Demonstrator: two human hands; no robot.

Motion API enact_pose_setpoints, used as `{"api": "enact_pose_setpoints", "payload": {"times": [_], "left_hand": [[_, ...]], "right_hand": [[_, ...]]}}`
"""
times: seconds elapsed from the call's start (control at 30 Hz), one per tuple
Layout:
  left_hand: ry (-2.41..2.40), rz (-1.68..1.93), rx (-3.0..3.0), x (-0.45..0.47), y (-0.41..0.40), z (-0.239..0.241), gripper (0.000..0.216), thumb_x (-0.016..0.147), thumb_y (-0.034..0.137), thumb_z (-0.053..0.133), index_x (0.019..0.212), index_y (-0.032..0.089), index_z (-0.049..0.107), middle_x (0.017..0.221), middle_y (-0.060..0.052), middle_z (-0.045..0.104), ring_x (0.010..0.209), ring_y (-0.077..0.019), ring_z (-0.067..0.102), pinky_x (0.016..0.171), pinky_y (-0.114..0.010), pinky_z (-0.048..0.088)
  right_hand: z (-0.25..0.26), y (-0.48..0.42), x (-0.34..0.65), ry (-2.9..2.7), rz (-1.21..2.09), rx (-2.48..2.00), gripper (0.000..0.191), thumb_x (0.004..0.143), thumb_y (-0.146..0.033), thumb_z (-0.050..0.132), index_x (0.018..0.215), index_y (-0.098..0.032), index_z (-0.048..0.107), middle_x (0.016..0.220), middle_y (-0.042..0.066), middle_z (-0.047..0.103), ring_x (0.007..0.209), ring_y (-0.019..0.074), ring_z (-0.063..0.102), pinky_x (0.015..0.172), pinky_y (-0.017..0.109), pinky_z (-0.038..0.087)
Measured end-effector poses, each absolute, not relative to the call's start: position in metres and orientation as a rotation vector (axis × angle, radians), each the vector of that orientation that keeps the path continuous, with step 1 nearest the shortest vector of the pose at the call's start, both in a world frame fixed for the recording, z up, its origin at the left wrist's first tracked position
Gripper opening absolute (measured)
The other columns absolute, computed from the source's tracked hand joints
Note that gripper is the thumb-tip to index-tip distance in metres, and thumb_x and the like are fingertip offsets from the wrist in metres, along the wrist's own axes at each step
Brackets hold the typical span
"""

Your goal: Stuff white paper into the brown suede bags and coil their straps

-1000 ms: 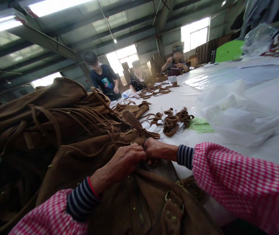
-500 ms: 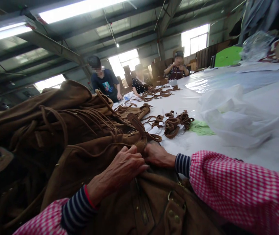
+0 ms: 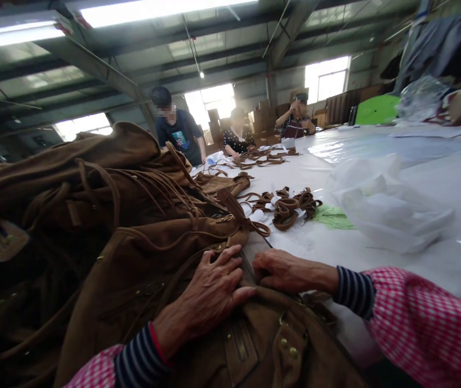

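At five o'clock the bag is brown – its rivets brass-coloured. The pile of bags at nine and straps at three are brown too. Sleeves at four and seven wear pink-and-white check – their cuffs navy with grey stripes. The board at two is bright green.

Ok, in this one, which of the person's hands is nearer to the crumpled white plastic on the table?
Right. The right hand, at the edge of the brown bag, has the white plastic beyond it, to the right; the left hand lies on the bag, farther left.
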State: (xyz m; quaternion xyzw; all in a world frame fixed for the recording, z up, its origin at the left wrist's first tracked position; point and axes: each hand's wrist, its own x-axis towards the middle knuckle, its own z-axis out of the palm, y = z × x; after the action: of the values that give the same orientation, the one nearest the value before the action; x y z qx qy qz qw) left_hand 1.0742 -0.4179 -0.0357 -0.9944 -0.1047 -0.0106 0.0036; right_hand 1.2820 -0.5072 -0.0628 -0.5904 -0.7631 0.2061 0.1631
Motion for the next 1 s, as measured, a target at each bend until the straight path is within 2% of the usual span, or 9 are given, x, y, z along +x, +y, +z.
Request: {"api": "enact_pose_setpoints", "payload": {"times": [0.13, 0.2, 0.27, 0.33, 0.43, 0.57, 0.7, 0.8, 1.0], "left_hand": [[-0.24, -0.309, -2.982, 1.083, -0.406, -0.032, 0.034, 0.104, 0.045, 0.051, 0.091, 0.023, 0.073, 0.132, -0.006, 0.066, 0.148, -0.0346, 0.03, 0.118, -0.065, 0.013], [-0.286, -0.334, -3.045, 1.087, -0.399, -0.033, 0.034, 0.106, 0.037, 0.047, 0.09, 0.023, 0.074, 0.12, -0.006, 0.07, 0.135, -0.0303, 0.046, 0.114, -0.057, 0.027], [-0.446, -0.277, -3.145, 1.091, -0.393, -0.033, 0.04, 0.107, 0.032, 0.041, 0.083, 0.021, 0.07, 0.099, -0.006, 0.071, 0.111, -0.0248, 0.059, 0.097, -0.046, 0.042], [-0.61, -0.258, -3.153, 1.094, -0.39, -0.035, 0.034, 0.103, 0.027, 0.043, 0.079, 0.02, 0.067, 0.09, -0.005, 0.067, 0.097, -0.024, 0.06, 0.085, -0.042, 0.045], [-0.682, -0.285, -3.051, 1.095, -0.389, -0.039, 0.012, 0.088, 0.017, 0.056, 0.091, 0.021, 0.067, 0.099, -0.006, 0.068, 0.105, -0.0288, 0.058, 0.084, -0.045, 0.042], [-0.62, -0.35, -2.96, 1.096, -0.384, -0.045, 0.028, 0.08, 0.014, 0.057, 0.106, 0.023, 0.066, 0.125, -0.008, 0.066, 0.128, -0.0333, 0.048, 0.096, -0.053, 0.036], [-0.77, -0.22, -2.956, 1.106, -0.368, -0.036, 0.023, 0.087, 0.018, 0.052, 0.101, 0.023, 0.07, 0.108, -0.008, 0.071, 0.115, -0.0335, 0.054, 0.089, -0.05, 0.038], [-0.854, -0.153, -3.002, 1.112, -0.356, -0.031, 0.027, 0.085, 0.016, 0.054, 0.1, 0.026, 0.074, 0.102, -0.005, 0.071, 0.11, -0.0325, 0.054, 0.087, -0.048, 0.036], [-0.828, -0.362, -3.135, 1.111, -0.349, -0.051, 0.024, 0.09, 0.024, 0.058, 0.099, 0.032, 0.078, 0.099, -0.002, 0.072, 0.106, -0.028, 0.051, 0.087, -0.046, 0.032]], "right_hand": [[-0.061, -0.504, 1.279, -2.3, 0.414, -1.726, 0.006, 0.083, -0.02, 0.065, 0.087, -0.014, 0.065, 0.081, 0.006, 0.068, 0.068, 0.0158, 0.054, 0.058, 0.027, 0.03], [-0.062, -0.501, 1.279, -2.357, 0.276, -1.713, 0.01, 0.083, -0.019, 0.064, 0.093, -0.014, 0.064, 0.084, 0.007, 0.07, 0.068, 0.0166, 0.057, 0.057, 0.028, 0.03], [-0.067, -0.493, 1.279, -2.406, 0.154, -1.689, 0.009, 0.086, -0.017, 0.062, 0.095, -0.015, 0.063, 0.084, 0.006, 0.071, 0.066, 0.0167, 0.059, 0.055, 0.029, 0.029], [-0.075, -0.478, 1.279, -2.446, -0.004, -1.656, 0.007, 0.093, -0.014, 0.055, 0.097, -0.015, 0.061, 0.084, 0.007, 0.071, 0.066, 0.0171, 0.061, 0.053, 0.029, 0.028], [-0.088, -0.451, 1.279, -2.383, -0.204, -1.648, 0.013, 0.1, -0.011, 0.046, 0.102, -0.014, 0.059, 0.09, 0.009, 0.071, 0.07, 0.0189, 0.065, 0.053, 0.03, 0.03], [-0.101, -0.429, 1.276, -2.147, -0.22, -1.739, 0.012, 0.096, -0.011, 0.049, 0.104, -0.014, 0.057, 0.096, 0.01, 0.07, 0.078, 0.0209, 0.066, 0.057, 0.029, 0.035], [-0.107, -0.43, 1.273, -2.098, -0.249, -1.656, 0.012, 0.092, -0.012, 0.05, 0.101, -0.015, 0.057, 0.094, 0.009, 0.068, 0.08, 0.0211, 0.064, 0.06, 0.029, 0.037], [-0.11, -0.432, 1.273, -2.097, -0.262, -1.597, 0.014, 0.088, -0.013, 0.056, 0.102, -0.016, 0.057, 0.094, 0.008, 0.068, 0.078, 0.0212, 0.063, 0.059, 0.029, 0.035], [-0.107, -0.432, 1.273, -2.049, -0.138, -1.643, 0.007, 0.092, -0.014, 0.054, 0.096, -0.017, 0.058, 0.09, 0.005, 0.068, 0.076, 0.0183, 0.062, 0.061, 0.027, 0.038]]}}
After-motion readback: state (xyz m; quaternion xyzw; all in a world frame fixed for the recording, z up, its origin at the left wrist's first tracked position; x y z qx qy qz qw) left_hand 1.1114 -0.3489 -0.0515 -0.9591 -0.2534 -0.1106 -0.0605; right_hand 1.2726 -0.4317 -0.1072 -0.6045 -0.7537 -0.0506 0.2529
